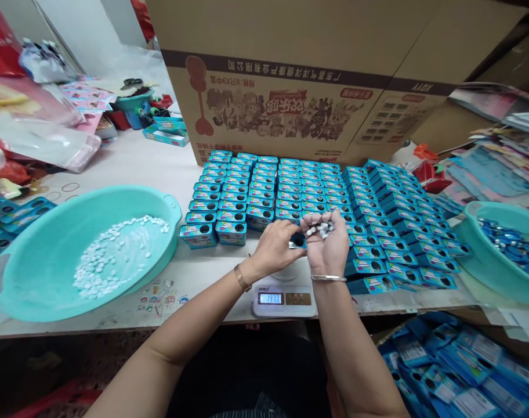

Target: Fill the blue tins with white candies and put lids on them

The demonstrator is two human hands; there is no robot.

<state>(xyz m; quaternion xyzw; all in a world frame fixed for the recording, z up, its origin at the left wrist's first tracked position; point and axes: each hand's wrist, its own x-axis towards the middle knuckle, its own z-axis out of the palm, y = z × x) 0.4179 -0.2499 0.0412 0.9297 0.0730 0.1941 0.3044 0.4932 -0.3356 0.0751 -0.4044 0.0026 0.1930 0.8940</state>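
Observation:
My left hand (pixel 274 247) grips a small blue tin (pixel 297 241) with a round dark hole in its top, held over a small white digital scale (pixel 284 302) with a lit display. Cupped palm up beside it, my right hand (pixel 328 249) holds a little heap of white tablets (pixel 322 229) next to the tin's opening. On the left stands a turquoise basin (pixel 155 200) with many loose white tablets (pixel 100 261) scattered over its bottom. Rows of blue tins (pixel 290 188) with round holes fill the table beyond my hands.
A large printed cardboard box (pixel 286 104) stands behind the rows. At the right, another turquoise basin (pixel 468 232) contains blue lids (pixel 508 241). Below the table edge, a carton holds many blue tins (pixel 460 366). More blue tins (pixel 18 215) lie at far left.

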